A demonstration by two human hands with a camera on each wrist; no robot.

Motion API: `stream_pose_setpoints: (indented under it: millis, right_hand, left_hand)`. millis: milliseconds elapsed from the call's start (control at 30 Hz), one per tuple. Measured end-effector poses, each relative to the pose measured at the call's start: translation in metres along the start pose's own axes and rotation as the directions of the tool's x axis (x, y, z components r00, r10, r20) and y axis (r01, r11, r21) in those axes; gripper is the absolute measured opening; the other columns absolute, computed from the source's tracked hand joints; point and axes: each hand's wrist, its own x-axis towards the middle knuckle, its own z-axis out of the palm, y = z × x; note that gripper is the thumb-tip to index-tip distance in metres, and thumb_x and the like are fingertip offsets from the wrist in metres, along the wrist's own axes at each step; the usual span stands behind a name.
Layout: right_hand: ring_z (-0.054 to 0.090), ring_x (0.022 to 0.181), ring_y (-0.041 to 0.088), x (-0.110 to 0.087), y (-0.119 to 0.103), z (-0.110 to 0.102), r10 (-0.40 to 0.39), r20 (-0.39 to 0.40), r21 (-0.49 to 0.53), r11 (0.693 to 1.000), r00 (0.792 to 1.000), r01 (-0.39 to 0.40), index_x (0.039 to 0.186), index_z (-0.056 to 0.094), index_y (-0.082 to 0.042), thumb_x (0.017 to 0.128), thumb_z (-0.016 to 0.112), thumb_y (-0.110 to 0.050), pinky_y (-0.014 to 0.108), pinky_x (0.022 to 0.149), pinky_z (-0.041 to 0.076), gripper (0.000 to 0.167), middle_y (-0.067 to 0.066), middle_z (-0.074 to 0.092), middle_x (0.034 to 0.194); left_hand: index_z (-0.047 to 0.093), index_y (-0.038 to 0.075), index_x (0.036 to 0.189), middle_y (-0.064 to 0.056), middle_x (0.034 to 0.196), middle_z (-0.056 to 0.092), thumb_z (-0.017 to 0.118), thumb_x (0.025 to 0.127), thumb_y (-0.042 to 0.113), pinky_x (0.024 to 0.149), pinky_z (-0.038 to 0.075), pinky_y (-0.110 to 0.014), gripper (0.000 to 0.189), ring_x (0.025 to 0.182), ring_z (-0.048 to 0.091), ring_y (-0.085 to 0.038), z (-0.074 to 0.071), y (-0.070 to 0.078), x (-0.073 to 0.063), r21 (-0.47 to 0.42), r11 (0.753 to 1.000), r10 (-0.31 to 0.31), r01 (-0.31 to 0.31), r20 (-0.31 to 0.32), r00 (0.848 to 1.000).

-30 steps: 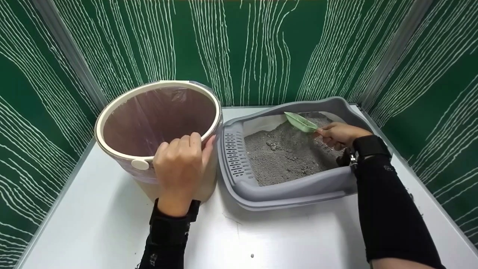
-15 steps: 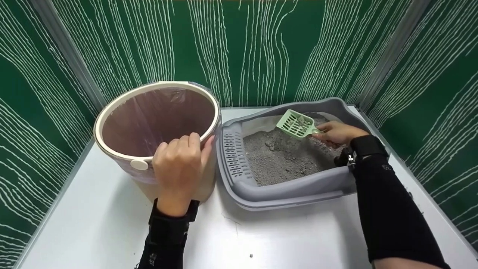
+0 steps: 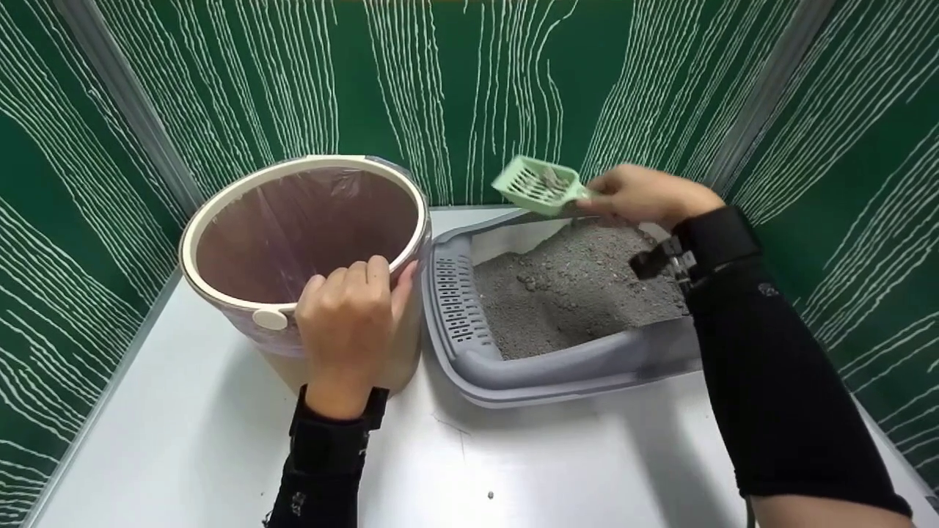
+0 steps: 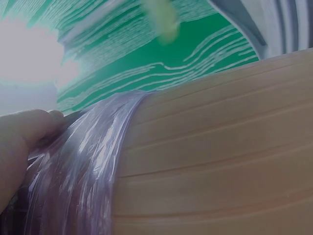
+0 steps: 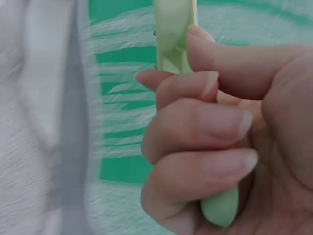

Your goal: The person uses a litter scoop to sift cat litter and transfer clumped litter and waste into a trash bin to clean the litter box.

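My right hand (image 3: 645, 194) grips the handle of a light green slotted litter scoop (image 3: 539, 185), with grey clumps lying in its bowl. In the right wrist view the fingers (image 5: 195, 122) curl round the green handle (image 5: 220, 208). Scoop and hand are raised over the back of the grey litter box (image 3: 528, 378), which holds grey litter (image 3: 579, 286) with a hollow near its front. My left hand (image 3: 348, 315) grips the near right rim of a beige trash bin (image 3: 192, 249), lined with a clear purplish bag (image 4: 93, 166). The bin's mouth is open toward me.
Bin and litter box stand side by side on a white table (image 3: 411, 469). Green panels (image 3: 506, 88) with white wavy lines enclose the back and sides. A small grey crumb (image 3: 491, 495) lies near the table's front.
My right hand has lifted the scoop out of the litter, levelled it and carried it up and left, clumps inside. My left hand keeps its grip on the bin rim.
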Motion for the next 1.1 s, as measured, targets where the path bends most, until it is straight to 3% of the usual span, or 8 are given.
stream_pose_setpoints:
  millis: [333, 467, 567, 733, 833, 900, 1000, 1100]
  right_hand:
    - [0.045, 0.062, 0.011, 0.012, -0.125, 0.026, -0.241, -0.090, -0.253, 0.944, 0.966, 0.212, 0.125, 0.071, -0.005, 0.112, 0.056, -0.034, 0.025, 0.055, 0.043, 0.035, 0.002, 0.058, 0.082]
    - [0.058, 0.068, 0.016, 0.015, -0.151, 0.059, -0.368, -0.178, -0.336, 0.894, 0.912, 0.295, 0.117, 0.071, -0.005, 0.110, 0.060, -0.028, 0.030, 0.064, 0.054, 0.026, 0.005, 0.068, 0.091]
    - [0.067, 0.073, 0.020, 0.018, -0.164, 0.087, -0.525, -0.251, -0.557, 0.766, 0.813, 0.322, 0.115, 0.073, -0.005, 0.107, 0.065, -0.020, 0.034, 0.070, 0.059, 0.019, 0.008, 0.075, 0.096]
    - [0.065, 0.074, 0.023, 0.022, -0.177, 0.123, -0.719, -0.248, -0.880, 0.447, 0.650, 0.159, 0.112, 0.073, -0.008, 0.100, 0.067, -0.003, 0.036, 0.061, 0.056, 0.014, 0.010, 0.071, 0.093]
    - [0.062, 0.075, 0.024, 0.024, -0.179, 0.132, -0.775, -0.235, -0.929, 0.357, 0.587, 0.099, 0.107, 0.069, -0.009, 0.098, 0.067, -0.002, 0.035, 0.058, 0.053, 0.012, 0.009, 0.067, 0.091]
    - [0.064, 0.075, 0.025, 0.023, -0.178, 0.131, -0.792, -0.256, -0.915, 0.383, 0.555, 0.123, 0.110, 0.069, -0.008, 0.097, 0.066, 0.001, 0.035, 0.058, 0.054, 0.016, 0.009, 0.067, 0.092]
    - [0.066, 0.071, 0.023, 0.018, -0.174, 0.119, -0.784, -0.344, -0.827, 0.514, 0.517, 0.228, 0.118, 0.071, -0.003, 0.105, 0.064, -0.008, 0.034, 0.057, 0.055, 0.016, 0.012, 0.073, 0.095]
    - [0.069, 0.071, 0.025, 0.004, -0.166, 0.092, -0.675, -0.440, -0.679, 0.682, 0.592, 0.272, 0.126, 0.069, 0.001, 0.111, 0.058, -0.018, 0.035, 0.059, 0.057, 0.027, 0.015, 0.077, 0.103]
  left_hand:
    - [0.056, 0.005, 0.070, -0.009, 0.056, 0.052, 0.077, 0.099, 0.034, 0.048, 0.034, -0.038, 0.047, 0.045, 0.050, -0.029, 0.003, -0.002, 0.000, -0.013, 1.000, -0.003, 0.004, 0.018, 1.000]
    - [0.057, 0.004, 0.071, -0.009, 0.056, 0.053, 0.076, 0.100, 0.035, 0.048, 0.035, -0.039, 0.047, 0.046, 0.051, -0.029, 0.002, -0.003, 0.000, -0.005, 1.000, -0.001, 0.001, 0.037, 0.999]
    - [0.058, 0.004, 0.072, -0.011, 0.058, 0.054, 0.076, 0.100, 0.035, 0.049, 0.037, -0.040, 0.046, 0.047, 0.053, -0.030, 0.001, -0.003, -0.001, 0.000, 1.000, -0.002, 0.002, 0.040, 0.999]
    - [0.059, 0.004, 0.073, -0.011, 0.059, 0.055, 0.080, 0.095, 0.029, 0.050, 0.038, -0.041, 0.040, 0.049, 0.056, -0.031, 0.002, -0.004, -0.001, 0.003, 1.000, -0.001, 0.001, 0.023, 1.000]
    - [0.058, 0.004, 0.072, -0.010, 0.058, 0.054, 0.082, 0.092, 0.024, 0.050, 0.037, -0.041, 0.037, 0.049, 0.056, -0.031, 0.004, -0.004, -0.001, 0.002, 1.000, 0.002, -0.002, 0.011, 1.000]
    - [0.058, 0.004, 0.072, -0.010, 0.057, 0.053, 0.082, 0.092, 0.024, 0.050, 0.037, -0.041, 0.038, 0.049, 0.055, -0.031, 0.004, -0.003, -0.001, -0.001, 1.000, 0.002, -0.002, 0.008, 1.000]
    - [0.057, 0.004, 0.071, -0.010, 0.057, 0.053, 0.079, 0.096, 0.029, 0.049, 0.036, -0.041, 0.042, 0.047, 0.054, -0.031, 0.005, -0.002, -0.001, -0.003, 1.000, 0.000, 0.000, 0.009, 1.000]
    - [0.057, 0.004, 0.071, -0.010, 0.057, 0.053, 0.076, 0.100, 0.033, 0.049, 0.036, -0.040, 0.045, 0.047, 0.052, -0.031, 0.005, -0.001, 0.000, -0.014, 1.000, -0.006, 0.006, 0.013, 1.000]
